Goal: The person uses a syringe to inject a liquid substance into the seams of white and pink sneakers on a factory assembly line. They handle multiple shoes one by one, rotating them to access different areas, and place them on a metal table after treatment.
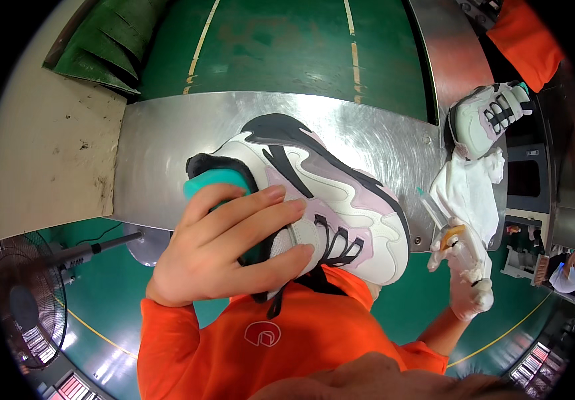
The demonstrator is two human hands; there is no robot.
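Shoes: two; centre shoe (374, 220), far shoe (482, 123) at 2 o'clock
Wearer's hands: two; left hand (224, 247) at 8 o'clock, right hand (464, 263) at 4 o'clock
Syringe-like applicators: one applicator (435, 211), 3 o'clock
Fans: one fan (23, 305), 8 o'clock
Green belts: one belt (277, 50), 12 o'clock
Pale belt lines: two; left line (202, 45) at 11 o'clock, right line (353, 52) at 1 o'clock

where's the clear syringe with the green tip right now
In the head view, the clear syringe is at the right, in the gloved right hand, next to the white cloth.
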